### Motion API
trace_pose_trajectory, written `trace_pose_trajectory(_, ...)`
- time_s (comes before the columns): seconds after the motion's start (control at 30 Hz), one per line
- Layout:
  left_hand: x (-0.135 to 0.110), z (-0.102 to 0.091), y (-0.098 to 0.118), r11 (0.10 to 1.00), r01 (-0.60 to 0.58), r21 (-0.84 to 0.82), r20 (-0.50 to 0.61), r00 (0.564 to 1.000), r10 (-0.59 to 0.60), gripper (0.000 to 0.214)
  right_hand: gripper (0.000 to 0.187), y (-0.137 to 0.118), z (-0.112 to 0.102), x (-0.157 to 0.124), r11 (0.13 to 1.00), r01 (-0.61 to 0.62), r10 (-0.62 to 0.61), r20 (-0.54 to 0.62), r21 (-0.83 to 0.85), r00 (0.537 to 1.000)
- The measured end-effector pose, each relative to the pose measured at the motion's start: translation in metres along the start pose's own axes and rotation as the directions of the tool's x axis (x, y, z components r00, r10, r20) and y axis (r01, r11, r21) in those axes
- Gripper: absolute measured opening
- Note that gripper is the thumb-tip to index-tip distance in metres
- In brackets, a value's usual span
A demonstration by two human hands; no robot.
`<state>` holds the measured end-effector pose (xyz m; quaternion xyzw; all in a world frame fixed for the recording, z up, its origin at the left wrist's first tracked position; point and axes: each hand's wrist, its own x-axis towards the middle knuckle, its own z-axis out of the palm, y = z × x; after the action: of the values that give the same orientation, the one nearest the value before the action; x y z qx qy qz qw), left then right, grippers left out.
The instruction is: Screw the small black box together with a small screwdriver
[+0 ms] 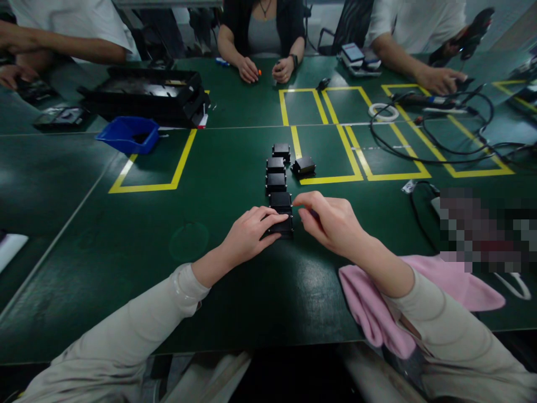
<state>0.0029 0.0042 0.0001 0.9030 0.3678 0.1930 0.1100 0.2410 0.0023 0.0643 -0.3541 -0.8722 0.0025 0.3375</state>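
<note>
A row of small black boxes (pixel 276 180) runs away from me down the middle of the green table (pixel 126 246). One more black box (pixel 304 165) lies tilted just right of the row. My left hand (pixel 251 230) rests its fingers on the nearest black box (pixel 282 226), holding it from the left. My right hand (pixel 331 219) is curled at that box's right side, with thumb and forefinger pinched together by its top edge. What the pinch holds is too small to make out.
A pink cloth (pixel 377 308) lies under my right forearm. A blue bin (pixel 128 134) and a black tray (pixel 146 92) stand at the far left. Black cables (pixel 436 148) and a tape roll (pixel 384 112) lie at the right. Three other people sit across the table.
</note>
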Motion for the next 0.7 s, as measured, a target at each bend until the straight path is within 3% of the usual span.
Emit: trace_pose_trajectory(0.7,0.0007,0.0000,0.0002,1.000,0.003,-0.013,0.004,1.000,-0.003,0.039,0.021,0.0000,0.0015,-0.0001,0.999,-0.009,0.010,-0.020,0.048,1.000)
